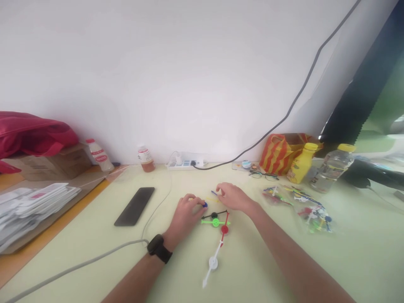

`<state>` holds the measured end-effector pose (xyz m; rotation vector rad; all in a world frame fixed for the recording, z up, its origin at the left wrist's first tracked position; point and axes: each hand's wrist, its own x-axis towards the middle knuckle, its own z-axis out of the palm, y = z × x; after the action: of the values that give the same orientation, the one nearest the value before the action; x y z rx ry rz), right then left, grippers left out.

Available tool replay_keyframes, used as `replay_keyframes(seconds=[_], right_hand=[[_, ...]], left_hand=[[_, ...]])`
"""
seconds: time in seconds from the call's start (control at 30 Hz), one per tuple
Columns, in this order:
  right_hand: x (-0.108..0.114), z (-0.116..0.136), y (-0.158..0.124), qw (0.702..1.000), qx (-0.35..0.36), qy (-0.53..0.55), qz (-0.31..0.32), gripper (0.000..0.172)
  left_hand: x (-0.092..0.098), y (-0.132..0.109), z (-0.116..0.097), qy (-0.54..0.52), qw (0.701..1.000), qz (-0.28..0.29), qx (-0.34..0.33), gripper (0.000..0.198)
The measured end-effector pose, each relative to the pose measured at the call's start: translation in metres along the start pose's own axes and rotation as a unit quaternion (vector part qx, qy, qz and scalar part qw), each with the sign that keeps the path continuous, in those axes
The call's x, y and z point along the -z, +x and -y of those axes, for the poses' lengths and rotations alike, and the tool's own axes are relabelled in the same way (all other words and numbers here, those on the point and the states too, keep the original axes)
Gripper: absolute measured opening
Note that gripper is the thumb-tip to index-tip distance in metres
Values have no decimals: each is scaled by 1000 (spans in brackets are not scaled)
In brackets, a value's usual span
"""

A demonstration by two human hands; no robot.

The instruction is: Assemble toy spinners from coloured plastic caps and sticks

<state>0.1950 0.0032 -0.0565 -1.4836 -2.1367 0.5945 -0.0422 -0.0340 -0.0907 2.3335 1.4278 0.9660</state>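
My left hand [189, 210] is closed, its fingertips on a small blue round piece [205, 205]. Curled in a pinch, my right hand [232, 197] is at one end of a thin blue plastic arrow [213, 192]; its fingers partly hide that piece. Between the hands lies a yellow arrow [212, 200], partly covered. Nearer me, several spinner arrows with round centres form a bent chain: a black one [214, 215], a bright green one [215, 222], a red one [224, 229] and a white one [213, 263]. The red and white tips overlap.
Bags of coloured spinner arrows [315, 216] lie right, near a water bottle [331, 168], yellow bottle [303, 164] and striped bag [274, 153]. Glasses [263, 174] and a power strip [183, 165] sit by the wall. A phone [134, 206] and grey cable [94, 254] are left.
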Motion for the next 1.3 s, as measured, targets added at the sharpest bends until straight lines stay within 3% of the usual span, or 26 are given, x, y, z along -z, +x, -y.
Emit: replay_keyframes(seconds=[0.07,0.17,0.23,0.37,0.5,0.57,0.73,0.83,0.97,1.1,1.17,1.3], right_hand=[[6,7,-3,999,36,6,31,10],[12,22,-8,979,81,58,176,11],[14,29,-11,961,72,73,256,14],[15,36,-14,941,32,64,331,13],[19,37,-13,897,51,70,435,15],[22,35,-13,903,60,72,419,16],[20,26,-13,982,23,16,185,29],[15,22,-14,990,17,-38,136,29],[14,19,-13,986,-2,-99,132,18],[22,26,-15,989,-4,-70,134,14],[26,33,-17,981,7,-25,191,11],[26,46,-22,933,34,5,359,31]], left_hand=[[0,1,4,39,999,-12,-21,11],[1,2,8,70,996,-40,-30,13],[2,2,7,59,996,-66,-24,18],[5,1,0,20,996,-65,-54,27],[6,1,0,22,996,-70,-47,25],[5,1,4,31,996,-77,-21,26],[2,0,10,32,998,-42,17,29],[4,-2,5,29,999,-25,-5,32],[7,-3,-1,53,997,12,-54,31],[7,-2,-3,65,995,44,-64,35],[6,-2,-1,52,996,48,-59,39],[4,-2,3,28,998,41,-47,41]])
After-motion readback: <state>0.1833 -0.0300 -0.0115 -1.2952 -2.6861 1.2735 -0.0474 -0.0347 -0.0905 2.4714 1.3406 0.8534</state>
